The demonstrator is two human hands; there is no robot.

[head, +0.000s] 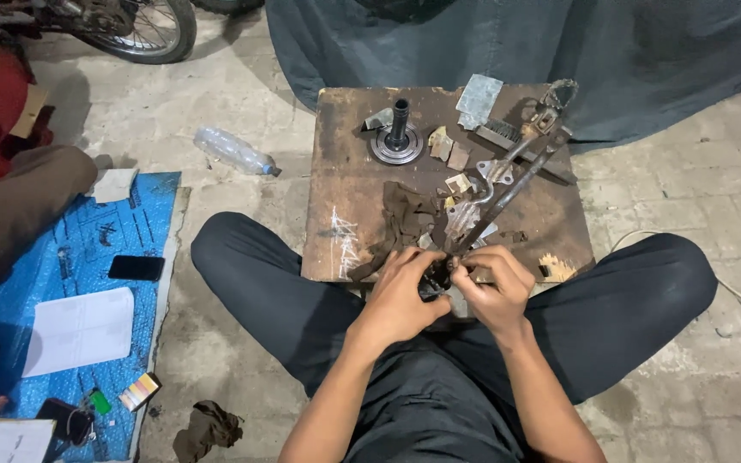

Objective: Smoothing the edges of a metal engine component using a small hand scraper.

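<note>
A rough, stained concrete floor is spreading around the person, who is sitting cross-legged in dark trousers behind a low, rust-brown square wooden board (336, 184) that is serving as a workbench. A dark grey cloth (645, 51) is hanging across the back, and part of a spoked motorcycle wheel (152, 30) is showing at the upper left.

Both hands are meeting at the near edge of the board, probably so the board can take the weight of the work. The left hand (396, 296) is wrapping its fingers around a small dark, greasy metal part (435, 279), closed firmly on it, while the right hand (495, 291) is pinching in at the same part from the other side, fingertips curled tight. A long rusty metal rod (508, 193) is running diagonally from the hands toward the far right corner, seemingly laid there to keep it steady and within reach. A dark brown oily rag (400, 219) is lying just beside the hands, handy for wiping.

Farther back, a round grey metal flange with an upright black shaft (397, 137) is standing on its wide base, well apart from the hands. A crushed clear plastic bottle (233, 152) is lying on the floor to the left, near a blue plastic sheet (143, 219) carrying a black phone (136, 267) and a white paper sheet (81, 330).

The gripped part is mostly hidden by fingers; its shape and how it joins the rod cannot be made out. Another person's leg is cut off at the left edge.
</note>
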